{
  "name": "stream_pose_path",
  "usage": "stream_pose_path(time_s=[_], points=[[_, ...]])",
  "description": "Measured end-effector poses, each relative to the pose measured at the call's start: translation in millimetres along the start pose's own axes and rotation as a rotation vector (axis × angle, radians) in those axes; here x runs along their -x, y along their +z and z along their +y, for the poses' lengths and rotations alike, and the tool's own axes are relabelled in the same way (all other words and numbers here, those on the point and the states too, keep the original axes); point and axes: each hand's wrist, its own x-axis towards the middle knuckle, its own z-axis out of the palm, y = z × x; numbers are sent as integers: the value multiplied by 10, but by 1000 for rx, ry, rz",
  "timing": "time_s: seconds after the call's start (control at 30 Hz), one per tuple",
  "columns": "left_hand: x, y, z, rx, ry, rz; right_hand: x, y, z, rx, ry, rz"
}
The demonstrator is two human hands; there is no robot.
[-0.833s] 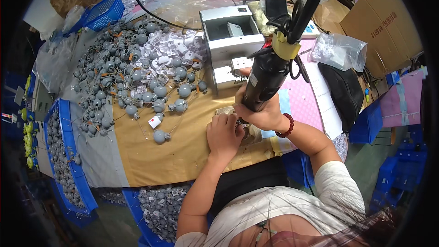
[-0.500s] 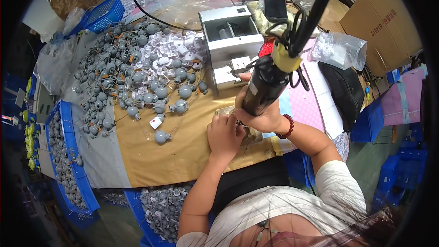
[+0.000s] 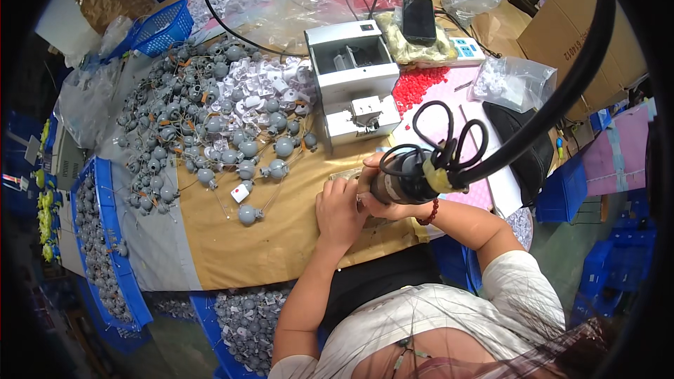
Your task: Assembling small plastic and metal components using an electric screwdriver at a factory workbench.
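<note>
My right hand [image 3: 393, 209] is wrapped round the dark body of a corded electric screwdriver [image 3: 394, 184], close in front of me at the table's edge. The driver leans to the right, its thick black cord running up from its top, and its tip is hidden. Touching it on the left is my left hand [image 3: 339, 212], its fingers curled in over a small part that they hide. Beneath both hands lies a small board or pad [image 3: 358, 173], mostly covered. Left of them on the brown table cover [image 3: 281, 253] are a grey round part [image 3: 248, 214] and a white cap [image 3: 240, 192].
A heap of grey round wired parts [image 3: 168, 112] and white pieces [image 3: 263, 88] spreads across the left. Ahead stands a white bench machine [image 3: 354, 81]. Red bits [image 3: 419, 87], a phone [image 3: 419, 20] and a black pouch [image 3: 519, 147] lie right. Blue trays [image 3: 123, 260] hold more parts.
The screwdriver has come down and tipped over to the right in my right hand, its cord swinging right. My right hand has closed in on my left hand, which has barely moved.
</note>
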Motion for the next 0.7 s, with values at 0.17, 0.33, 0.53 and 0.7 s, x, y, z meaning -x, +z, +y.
stream_pose_path(time_s=[0.17, 0.33, 0.53, 0.7], points=[[-3, 35, -9, 42, -7, 28, 82, 24, 82, 276, -27, -26], [7, 22, 20, -59, -103, -70, -61, -33, -28, -190, 334, 233], [61, 30, 84, 66, -123, 7, -76, -566, 158, 17, 515, 607], [182, 99, -9, 73, -24, 58, 361, -425, 102, 577, 245, 469]])
